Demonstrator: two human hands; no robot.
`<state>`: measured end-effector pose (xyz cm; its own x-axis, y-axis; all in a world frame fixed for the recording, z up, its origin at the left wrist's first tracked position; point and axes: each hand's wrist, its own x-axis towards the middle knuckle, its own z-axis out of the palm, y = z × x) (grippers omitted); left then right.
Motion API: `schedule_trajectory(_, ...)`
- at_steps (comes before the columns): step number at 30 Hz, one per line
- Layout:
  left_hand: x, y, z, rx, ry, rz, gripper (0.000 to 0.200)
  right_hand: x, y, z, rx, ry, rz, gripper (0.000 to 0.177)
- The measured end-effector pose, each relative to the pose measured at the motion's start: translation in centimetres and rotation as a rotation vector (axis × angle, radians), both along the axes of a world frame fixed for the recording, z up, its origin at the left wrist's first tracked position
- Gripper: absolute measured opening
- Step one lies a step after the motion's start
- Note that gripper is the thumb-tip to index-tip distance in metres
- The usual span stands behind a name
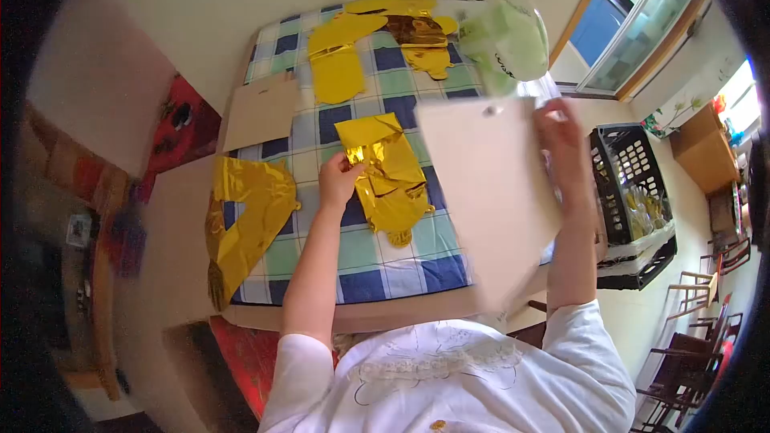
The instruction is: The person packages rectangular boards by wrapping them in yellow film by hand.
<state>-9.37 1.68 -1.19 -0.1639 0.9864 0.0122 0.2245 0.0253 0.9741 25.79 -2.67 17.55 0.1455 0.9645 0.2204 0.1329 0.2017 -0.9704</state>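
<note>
My left hand [338, 180] is closed in a pinch at the left edge of a flat, folded gold foil balloon [391, 172] lying on the checked cloth. Its shiny surface is creased, and a small tab sticks out at its near end. At the right, my right hand [560, 127] grips the upper right edge of a large flat white sheet [497, 192]. That sheet is tilted, slightly blurred, and has a small hole near its top. More flat gold foil balloons lie around: one at the left edge [253, 208], one farther back [337, 68] and others at the far side [423, 40].
Beneath everything is a table with a blue, green and white checked cloth [409, 271]. A brown cardboard piece [261, 112] lies at its left. A pale green plastic bag [505, 40] sits at the far right corner. Black crates [626, 184] with clear bags stand right of the table.
</note>
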Motion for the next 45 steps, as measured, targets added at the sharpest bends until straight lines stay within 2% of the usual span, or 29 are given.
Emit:
schedule_trajectory(1, 0.2, 0.0, 0.1, 0.005, 0.014, -0.007, 0.024, -0.5, 0.2, -1.6, -0.017, -0.107, 0.114, 0.004)
schedule_trajectory(2, 0.3, 0.0, 0.2, 0.008, 0.03, -0.013, 0.024, -1.8, 0.9, -4.4, -0.041, -0.308, 0.061, 0.003)
schedule_trajectory(3, 0.2, -0.1, 0.2, 0.01, 0.047, -0.016, 0.023, -3.6, 1.2, -7.2, 0.098, -0.345, 0.079, 0.004)
schedule_trajectory(5, -0.6, 0.2, -0.5, -0.08, -0.276, -0.061, 0.022, -6.6, 1.2, -10.5, -0.075, -0.335, 0.094, 0.005)
schedule_trajectory(6, -0.2, -0.7, 1.5, -0.145, -0.136, -0.053, 0.021, -7.6, 1.4, -13.0, -0.047, -0.338, 0.115, 0.007)
schedule_trajectory(8, -0.2, -1.0, 2.2, -0.117, -0.003, -0.039, 0.021, -8.8, 1.2, -15.3, -0.068, -0.375, 0.143, 0.011)
schedule_trajectory(10, -0.2, -1.2, 2.9, -0.113, 0.089, -0.036, 0.022, -9.7, 0.9, -15.5, -0.071, -0.416, 0.111, 0.011)
schedule_trajectory(17, -0.2, -1.2, 3.3, -0.145, 0.082, -0.031, 0.024, -10.2, 0.5, -14.2, -0.153, -0.524, 0.074, 0.018)
schedule_trajectory(20, -0.3, -0.8, 2.7, -0.15, 0.076, -0.033, 0.024, -10.2, -0.7, -14.2, 0.337, -0.847, 0.099, 0.021)
schedule_trajectory(23, -0.3, -0.9, 2.5, -0.131, 0.07, -0.038, 0.024, -12.2, -3.3, -14.3, 0.33, -0.932, 0.394, 0.025)
schedule_trajectory(24, -0.3, -0.9, 2.3, -0.124, 0.076, -0.039, 0.024, -12.4, -3.7, -14.6, 0.334, -0.991, 0.404, 0.039)
schedule_trajectory(31, -0.3, -1.4, 2.7, -0.141, 0.013, -0.074, 0.028, -13.6, -4.4, -16.2, 0.307, -1.045, 0.34, 0.048)
schedule_trajectory(34, -0.3, -1.6, 2.3, 0.023, -0.01, -0.092, 0.023, -13.7, -4.3, -16.2, 0.297, -1.043, 0.348, 0.047)
schedule_trajectory(37, 0.2, -2.6, 3.3, 0.095, 0.071, -0.093, 0.019, -13.5, -4.1, -15.7, 0.283, -0.969, 0.37, 0.043)
schedule_trajectory(40, 0.0, -4.0, 3.3, 0.088, 0.364, -0.056, 0.017, -13.1, -3.5, -15.3, 0.277, -0.848, 0.405, 0.042)
schedule_trajectory(42, 0.1, -5.1, 2.9, 0.269, 0.383, -0.064, 0.018, -12.6, -3.2, -15.6, 0.305, -0.822, 0.426, 0.048)
schedule_trajectory(45, 0.4, -5.9, 3.6, 0.483, 0.489, -0.161, 0.021, -12.2, -3.0, -16.0, 0.299, -0.738, 0.449, 0.046)
